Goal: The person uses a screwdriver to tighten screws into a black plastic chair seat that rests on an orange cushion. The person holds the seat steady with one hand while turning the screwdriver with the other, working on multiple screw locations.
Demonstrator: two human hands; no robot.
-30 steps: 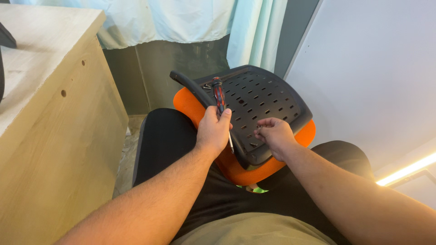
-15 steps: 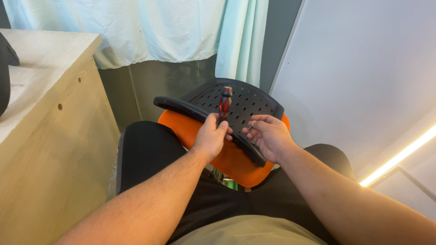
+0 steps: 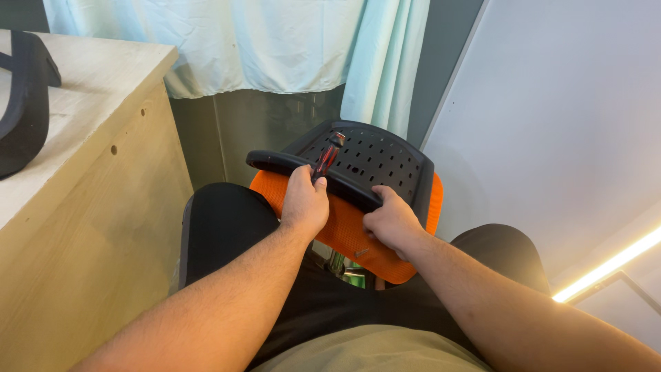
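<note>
Your left hand [image 3: 304,201] sits at the centre of the frame, fingers wrapped shut around a screwdriver [image 3: 326,158] with a dark red and black handle. The tool points up and away from you, across the black armrest [image 3: 313,170] and over the perforated black plastic panel [image 3: 372,157]. Whether its tip sits in anything is hidden, so you cannot count on it being seated.

Just right of centre, your right hand [image 3: 390,222] is curled closed over the near end of that armrest, pressing it against the orange seat cushion [image 3: 344,224]. The whole chair part rests across your lap, between your knees, with a bit of chromed metal [image 3: 339,265] showing beneath it.

The likely trouble is the screwdriver slipping. If you push hard and it skids on the smooth plastic, it could jump toward your right hand, which lies close beside it on the same bar. Nothing firm supports the part either; your lap can let it tilt or roll, and it could slide off toward the floor. The wooden desk [image 3: 89,207] at the left of the frame carries another black chair piece [image 3: 24,103] near its edge, well apart from your hands.
</note>
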